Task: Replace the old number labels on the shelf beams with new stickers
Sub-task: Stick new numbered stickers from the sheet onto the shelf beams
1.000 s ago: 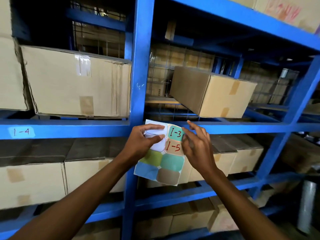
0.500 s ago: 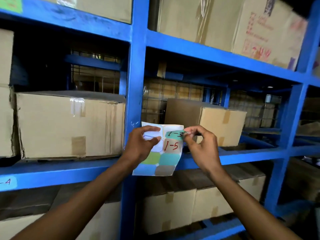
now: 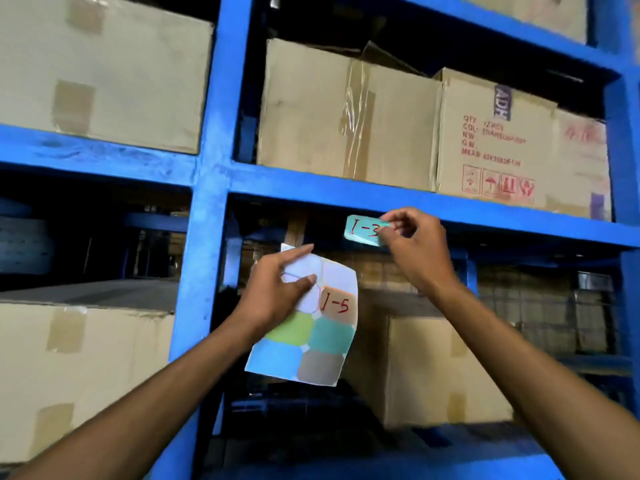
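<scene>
My right hand (image 3: 414,247) pinches a teal sticker (image 3: 363,231) marked "1-3" in red, held up just below the blue shelf beam (image 3: 346,197), free of the sheet. My left hand (image 3: 280,289) grips the sticker sheet (image 3: 311,344) near its top, in front of the blue upright post (image 3: 204,237). The sheet carries a tan sticker marked "1-5" (image 3: 337,304), plus green, teal, light blue and grey blank stickers; its top cells are bare white backing. No label shows on the beam here.
Cardboard boxes (image 3: 346,112) fill the shelf above the beam, one with red print (image 3: 491,140). More boxes (image 3: 79,368) sit on the lower level left and right. Another blue upright (image 3: 623,116) stands at the right edge.
The view has tilted up to a higher beam. My right hand peeled the "1-3" sticker off the sheet and lifted it up toward the beam; my left hand keeps the sheet.
</scene>
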A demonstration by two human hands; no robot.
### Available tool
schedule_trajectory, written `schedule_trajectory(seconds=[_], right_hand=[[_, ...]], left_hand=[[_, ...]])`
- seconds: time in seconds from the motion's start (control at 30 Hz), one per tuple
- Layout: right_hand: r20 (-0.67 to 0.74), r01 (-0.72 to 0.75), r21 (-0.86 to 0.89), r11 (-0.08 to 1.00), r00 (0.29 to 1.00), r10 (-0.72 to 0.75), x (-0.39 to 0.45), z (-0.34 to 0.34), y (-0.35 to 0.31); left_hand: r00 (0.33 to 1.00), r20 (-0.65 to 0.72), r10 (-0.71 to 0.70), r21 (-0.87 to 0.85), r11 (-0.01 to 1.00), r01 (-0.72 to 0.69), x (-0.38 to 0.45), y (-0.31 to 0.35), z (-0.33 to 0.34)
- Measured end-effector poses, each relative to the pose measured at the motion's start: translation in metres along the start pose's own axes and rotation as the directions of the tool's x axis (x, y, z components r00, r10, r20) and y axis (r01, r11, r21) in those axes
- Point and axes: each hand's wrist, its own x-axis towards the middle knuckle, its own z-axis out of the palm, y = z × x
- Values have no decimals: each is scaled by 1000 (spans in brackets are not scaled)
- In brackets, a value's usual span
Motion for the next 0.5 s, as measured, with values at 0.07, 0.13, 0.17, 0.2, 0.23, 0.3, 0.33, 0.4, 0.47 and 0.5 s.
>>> schedule_trajectory(seconds=[0.07,0.13,0.17,0.2,0.23,0.3,0.33,0.4,0.47,0.5], right_hand=[[-28,-20,11,1000,999,21,34,-6,13],[-38,-20,-13,1000,999,20,61,-11,27],[-34,-14,-31,999,999,13,69,-11,31],[-26,-10,-37,999,1000,9,77,-10,35],[-19,-6,-32,999,1000,5,84,-10,39],[-5,-2,-12,1000,1000,2,95,-8,46],[-2,-1,3,1000,1000,1,100,-6,48],[-3,8,27,1000,1000,-8,107,-3,51],[-4,28,27,999,1000,-28,113,-3,52],[1,34,31,999,999,-34,115,-3,53]], left_hand=[[998,18,59,75,995,-60,20,6,12],[994,62,91,123,987,-98,37,13,24],[993,76,94,145,984,-105,43,16,27],[992,79,99,177,978,-112,50,19,31],[991,79,109,225,966,-124,56,22,36],[988,97,122,326,934,-147,66,27,46],[985,113,127,370,915,-160,70,29,50],[983,135,129,437,882,-175,78,33,56],[981,159,114,484,857,-178,86,37,62],[980,170,100,501,848,-174,90,38,65]])
